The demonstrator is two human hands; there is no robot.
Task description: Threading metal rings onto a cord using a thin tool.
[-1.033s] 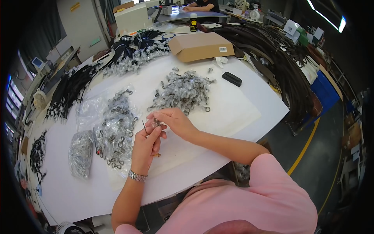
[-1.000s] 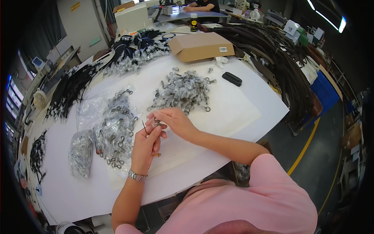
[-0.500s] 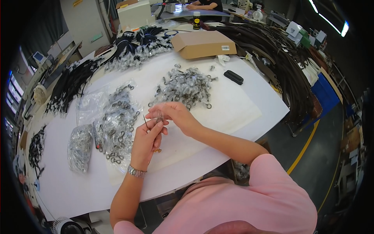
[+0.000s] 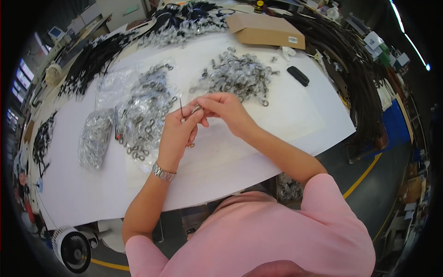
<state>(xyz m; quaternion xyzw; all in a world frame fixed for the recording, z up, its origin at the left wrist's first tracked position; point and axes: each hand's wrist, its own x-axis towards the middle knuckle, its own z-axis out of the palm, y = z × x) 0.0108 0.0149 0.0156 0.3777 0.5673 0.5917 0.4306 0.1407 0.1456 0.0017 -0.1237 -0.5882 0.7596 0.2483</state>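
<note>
My two hands meet over the white table, fingers closed around a small metal hook fitting (image 4: pixel 197 109). My left hand (image 4: pixel 175 134), with a metal watch on its wrist, grips the fitting and also a thin, dark pointed tool (image 4: pixel 181 107) that sticks up between its fingers. From the right, the fingertips of my right hand (image 4: pixel 227 112) pinch the same fitting, hiding most of it. Just beyond them lies a pile of metal hook fittings (image 4: pixel 242 76) with clear plastic on them. A second such pile (image 4: pixel 145 108) spreads on plastic to the left.
A filled clear plastic bag (image 4: pixel 96 141) lies at the left. Farther back are a cardboard box (image 4: pixel 267 32), a black oblong case (image 4: pixel 298 76) and bundles of black straps (image 4: pixel 94 57). Long dark strips (image 4: pixel 355 78) hang along the right edge. A fan (image 4: pixel 74 249) stands lower left.
The whole view has shifted, so the table's things sit higher in the picture. My right fingers have come down from loose clear plastic to pinch the metal fitting. The left hand keeps its hold.
</note>
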